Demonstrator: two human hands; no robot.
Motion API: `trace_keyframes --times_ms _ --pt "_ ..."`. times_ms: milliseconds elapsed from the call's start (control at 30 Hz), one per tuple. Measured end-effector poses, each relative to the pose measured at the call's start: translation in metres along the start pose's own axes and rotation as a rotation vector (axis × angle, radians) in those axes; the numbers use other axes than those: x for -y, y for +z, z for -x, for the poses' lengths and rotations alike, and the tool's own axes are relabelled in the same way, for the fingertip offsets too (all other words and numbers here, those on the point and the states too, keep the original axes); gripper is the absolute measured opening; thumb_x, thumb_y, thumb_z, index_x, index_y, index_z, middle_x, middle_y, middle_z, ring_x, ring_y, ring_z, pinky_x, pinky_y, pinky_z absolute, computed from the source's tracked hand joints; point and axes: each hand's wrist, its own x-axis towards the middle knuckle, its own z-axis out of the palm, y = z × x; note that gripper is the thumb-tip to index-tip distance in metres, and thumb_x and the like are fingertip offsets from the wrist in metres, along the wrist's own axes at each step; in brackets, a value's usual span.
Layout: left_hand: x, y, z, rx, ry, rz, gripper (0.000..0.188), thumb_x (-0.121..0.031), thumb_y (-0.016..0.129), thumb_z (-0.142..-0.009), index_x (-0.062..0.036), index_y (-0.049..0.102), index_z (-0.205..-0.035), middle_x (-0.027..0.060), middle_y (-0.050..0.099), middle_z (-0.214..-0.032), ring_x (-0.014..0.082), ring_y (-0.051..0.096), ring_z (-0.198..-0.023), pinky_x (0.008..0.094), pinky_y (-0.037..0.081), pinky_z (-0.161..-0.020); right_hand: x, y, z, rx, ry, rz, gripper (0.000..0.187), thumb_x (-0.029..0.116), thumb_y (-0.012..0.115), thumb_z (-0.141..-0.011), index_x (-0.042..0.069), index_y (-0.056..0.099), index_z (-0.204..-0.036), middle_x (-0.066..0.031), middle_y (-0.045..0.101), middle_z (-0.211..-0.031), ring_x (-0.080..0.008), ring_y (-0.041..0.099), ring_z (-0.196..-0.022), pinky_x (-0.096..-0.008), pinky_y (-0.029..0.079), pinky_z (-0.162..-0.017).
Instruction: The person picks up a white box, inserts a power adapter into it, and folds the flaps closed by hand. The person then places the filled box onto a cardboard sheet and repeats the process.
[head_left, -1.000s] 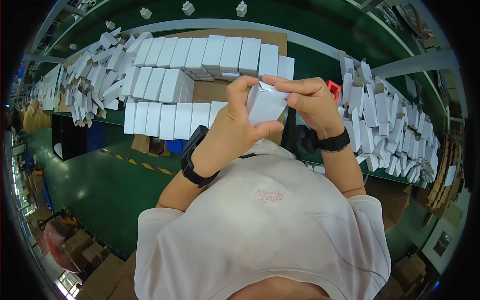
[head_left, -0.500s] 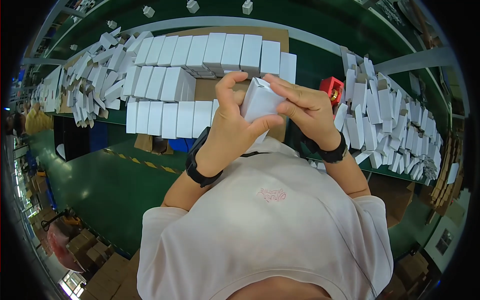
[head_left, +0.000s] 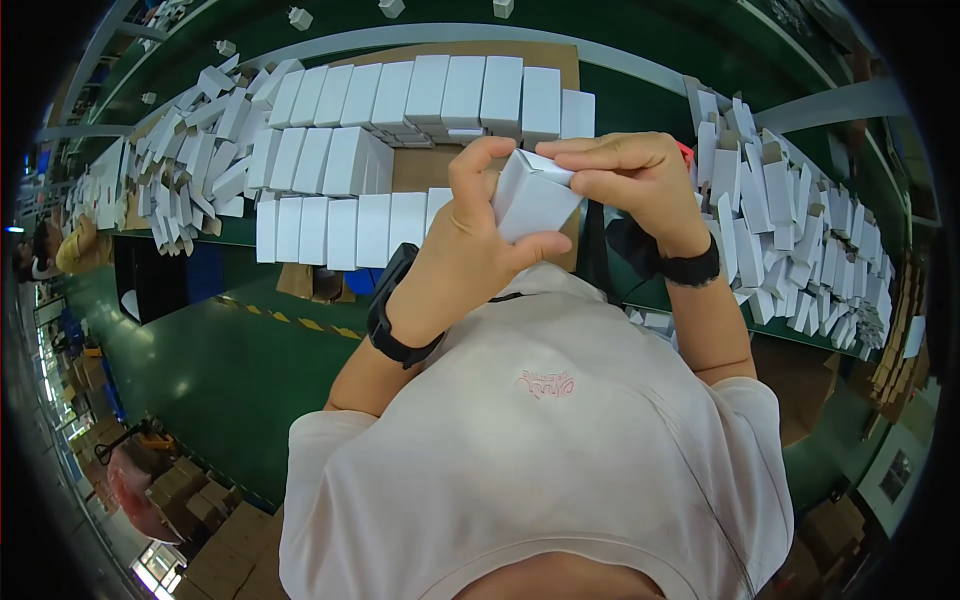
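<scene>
I count 1 small white box (head_left: 532, 196) in my 2 hands, left hand (head_left: 470, 265) and right hand (head_left: 640, 180). Just beyond my grip stand 3 rows of white boxes (head_left: 420, 95), and 2 loose heaps of folded cartons (head_left: 190, 150) flank them.

The small box (head_left: 535, 200) is white, the wristbands (head_left: 400, 335) are black, and the worktable (head_left: 640, 100) is green.
</scene>
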Motion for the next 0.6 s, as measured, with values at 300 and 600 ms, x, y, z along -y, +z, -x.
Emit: trace_keyframes --times_ms 300,600 --pt "0.006 0.0 -0.002 -0.168 0.061 0.018 0.081 -0.02 0.078 -0.065 -0.0075 0.02 -0.121 0.0202 0.055 -0.098 0.0335 0.06 -0.083 0.036 0.049 -0.067 0.007 0.021 0.016 -0.33 0.136 -0.107 0.022 0.007 0.068 -0.075 0.0 0.064 -0.096 -0.0063 0.061 -0.089 -0.0126 0.058 -0.081 -0.0217 0.047 -0.072" --pt "0.012 0.009 -0.002 -0.232 0.197 -0.166 0.078 -0.017 0.077 -0.066 -0.0072 0.021 -0.119 0.0199 0.048 -0.108 0.0348 0.058 -0.086 0.0376 0.049 -0.066 0.003 0.019 0.016 -0.317 0.011 0.001 0.017 -0.005 0.066 -0.071 -0.001 0.065 -0.088 -0.0059 0.059 -0.082 -0.0115 0.056 -0.075 -0.0203 0.045 -0.065"
